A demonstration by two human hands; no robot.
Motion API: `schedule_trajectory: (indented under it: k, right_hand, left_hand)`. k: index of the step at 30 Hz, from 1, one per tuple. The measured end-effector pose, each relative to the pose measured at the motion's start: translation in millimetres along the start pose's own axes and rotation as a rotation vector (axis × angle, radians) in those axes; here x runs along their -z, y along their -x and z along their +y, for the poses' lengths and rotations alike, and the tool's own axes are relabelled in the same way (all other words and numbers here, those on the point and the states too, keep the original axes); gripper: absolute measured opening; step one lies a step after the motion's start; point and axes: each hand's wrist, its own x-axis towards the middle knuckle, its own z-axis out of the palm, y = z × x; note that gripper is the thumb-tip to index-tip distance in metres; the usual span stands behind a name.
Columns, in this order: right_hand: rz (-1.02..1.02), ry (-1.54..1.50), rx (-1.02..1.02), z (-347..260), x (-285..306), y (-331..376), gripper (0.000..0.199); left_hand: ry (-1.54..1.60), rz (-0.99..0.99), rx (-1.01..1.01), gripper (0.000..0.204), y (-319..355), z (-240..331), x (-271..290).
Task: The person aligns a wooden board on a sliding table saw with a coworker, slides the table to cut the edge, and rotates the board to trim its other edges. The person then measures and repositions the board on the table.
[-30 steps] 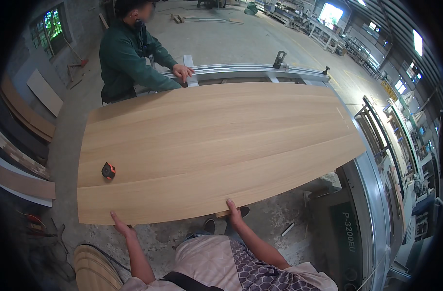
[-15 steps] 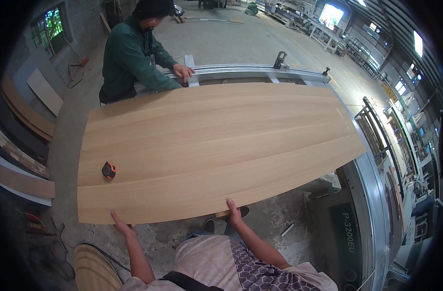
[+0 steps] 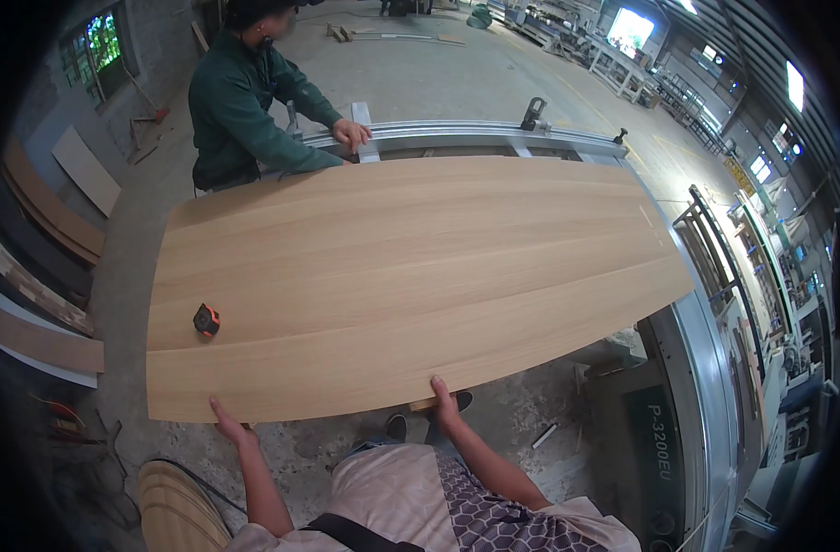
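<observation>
Nearest the camera, the person's patterned shirt fills the lower edge, and both bare forearms reach up from it to the near long edge of a large pale wood-veneered panel (image 3: 411,276). The left hand (image 3: 228,425) meets that edge close to the panel's near left corner, fingers curled up against the underside so that only the back of the hand shows; whether the fingers close round the edge cannot be told. The right hand (image 3: 444,402) sits further along the same edge, near its middle, thumb and fingers laid flat on top and pressed onto the rim, apparently clamping it from above. Between the forearms, the person's dark shoes (image 3: 426,416) stand on the rough concrete floor (image 3: 328,451) just below the panel. The panel lies flat, its long grain running left to right. A small black and orange tape measure (image 3: 206,320) rests on it near the left end, well apart from both hands. At the right, the panel's end overhangs the grey-green machine body (image 3: 663,442). Along the far edge runs a metal fence rail (image 3: 475,134), where another person in a dark green jacket (image 3: 240,115) rests a hand (image 3: 351,134) on the rail. Boards (image 3: 47,207) lean at the left wall.
</observation>
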Motion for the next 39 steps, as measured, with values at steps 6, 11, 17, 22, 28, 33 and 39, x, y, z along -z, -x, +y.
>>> schedule_trajectory:
  k: [6, 11, 17, 22, 28, 33, 39]
  right_hand:
    - [0.001, 0.016, 0.001, 3, 3, -2, 0.079]
    - [0.004, 0.032, -0.02, 1, 3, -1, 0.079]
    - [0.002, 0.027, 0.006, 1, 1, 0, 0.08]
    - [0.016, 0.031, 0.041, 7, 4, -5, 0.079]
    - [0.015, 0.021, 0.035, 5, 3, -3, 0.075]
    - [0.015, 0.013, 0.013, 5, 3, -2, 0.075]
    - [0.013, 0.019, 0.06, 8, 4, -6, 0.075]
  left_hand:
    - [0.006, -0.008, 0.003, 0.08, 3, 2, -2]
    - [-0.002, 0.002, 0.006, 0.079, 5, 3, -3]
    - [0.009, 0.007, 0.014, 0.077, 1, 1, -1]
    - [0.012, -0.004, 0.015, 0.077, 0, 0, 0]
    - [0.004, 0.012, 0.007, 0.078, 6, 4, -4]
    - [0.011, 0.005, -0.004, 0.078, 5, 4, -2]
    - [0.003, -0.009, -0.005, 0.078, 5, 4, -4]
